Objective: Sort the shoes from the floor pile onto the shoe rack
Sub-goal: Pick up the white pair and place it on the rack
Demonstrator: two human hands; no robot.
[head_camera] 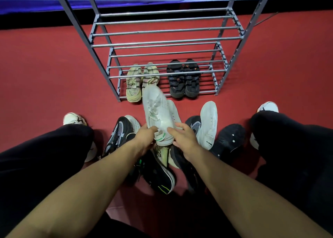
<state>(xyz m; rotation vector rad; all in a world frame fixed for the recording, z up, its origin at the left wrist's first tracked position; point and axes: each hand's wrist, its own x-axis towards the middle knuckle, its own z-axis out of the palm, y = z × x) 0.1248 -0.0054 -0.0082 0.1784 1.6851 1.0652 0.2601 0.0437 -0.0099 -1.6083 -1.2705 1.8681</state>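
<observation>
**White shoes held at the heels, between pile and rack**

Head view: I am looking down over both forearms. My left hand point(146, 138) is gripping the heel end of a white knit shoe point(156, 109), fingers wrapped around the collar, with the toe pointing up and away toward the rack point(162, 41). My right hand point(183, 136) is closing on the same heel area from the other side; a second white shoe point(173, 111) is sitting just behind the first, touching it, and I cannot tell which hand is carrying that one. Both shoes are hanging above the pile, in front of the rack's bottom shelf.

The rack is standing on the red floor point(45, 75), a grey frame with metal bars. Its bottom shelf is holding two pairs side by side: beige shoes point(134, 86) on the left, black sandals point(183, 79) on the right, heels toward me. The shelves above are showing only bars.

Under my hands the pile is lying on the floor between my knees. A black-and-white mesh shoe point(118, 135) is lying to the left, a black shoe with green marks point(158, 178) is lying nearest me, a white trainer point(208, 124) is lying to the right with its toe pointing away, and a black shoe with white dots point(228, 140) is lying just beside that. A yellowish shoe point(163, 156) is showing partly beneath my wrists.

My legs in dark trousers point(36, 156) are framing the pile on either side.
</observation>
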